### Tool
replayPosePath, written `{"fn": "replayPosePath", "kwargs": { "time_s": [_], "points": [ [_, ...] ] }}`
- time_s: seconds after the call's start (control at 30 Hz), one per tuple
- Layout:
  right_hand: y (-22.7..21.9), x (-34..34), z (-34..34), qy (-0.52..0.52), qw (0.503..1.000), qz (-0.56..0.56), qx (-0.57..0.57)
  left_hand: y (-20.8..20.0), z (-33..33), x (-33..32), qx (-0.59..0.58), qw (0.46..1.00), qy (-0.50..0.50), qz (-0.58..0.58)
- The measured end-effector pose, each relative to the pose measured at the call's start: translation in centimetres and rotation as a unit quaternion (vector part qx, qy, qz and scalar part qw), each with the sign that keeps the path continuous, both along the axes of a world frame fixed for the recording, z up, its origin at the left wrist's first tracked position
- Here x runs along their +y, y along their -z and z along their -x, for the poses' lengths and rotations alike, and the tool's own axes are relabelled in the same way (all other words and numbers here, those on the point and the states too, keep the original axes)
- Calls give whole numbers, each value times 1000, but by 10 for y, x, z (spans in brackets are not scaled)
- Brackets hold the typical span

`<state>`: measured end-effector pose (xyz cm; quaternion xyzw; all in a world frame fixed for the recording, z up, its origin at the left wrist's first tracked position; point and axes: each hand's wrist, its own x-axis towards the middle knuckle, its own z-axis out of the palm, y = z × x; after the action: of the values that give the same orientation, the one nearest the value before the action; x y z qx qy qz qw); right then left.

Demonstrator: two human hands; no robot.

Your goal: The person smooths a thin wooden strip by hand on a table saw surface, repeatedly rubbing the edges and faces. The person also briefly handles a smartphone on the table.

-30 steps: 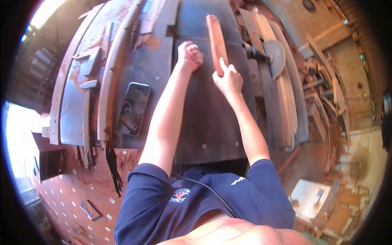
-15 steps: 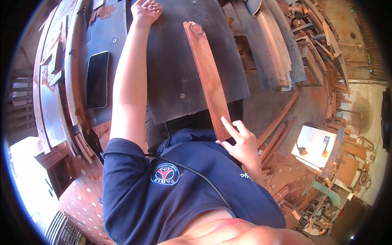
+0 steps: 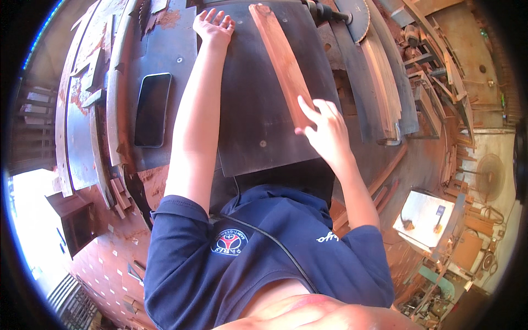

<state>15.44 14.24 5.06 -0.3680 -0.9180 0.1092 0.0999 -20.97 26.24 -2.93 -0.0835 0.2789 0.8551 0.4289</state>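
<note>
Pinching the near end of the wooden strip (image 3: 282,60) with the right hand (image 3: 328,129), inside the near edge of the worktop (image 3: 250,110); spreading the left hand (image 3: 214,26) by the left edge, leaving room between.

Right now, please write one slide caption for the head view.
Right hand holding a wooden strip by its near end, left hand open, at a dark tabletop.

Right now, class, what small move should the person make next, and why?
Probably bring the empty left hand to the long, reddish-brown wooden strip to steady it: only the right hand holds it, at its near end, and the far end has no hand on it.
</note>
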Motion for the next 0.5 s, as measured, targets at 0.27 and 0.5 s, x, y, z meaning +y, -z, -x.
{"fn": "replayPosePath", "kwargs": {
  "time_s": [0.27,0.5],
  "points": [
    [20,120,130,-25,997,-69,-30,-3,8,5,-52,996,-67,-2],
    [50,217,248,12,991,-125,-37,-8,4,6,-40,997,-59,24]
  ]
}}
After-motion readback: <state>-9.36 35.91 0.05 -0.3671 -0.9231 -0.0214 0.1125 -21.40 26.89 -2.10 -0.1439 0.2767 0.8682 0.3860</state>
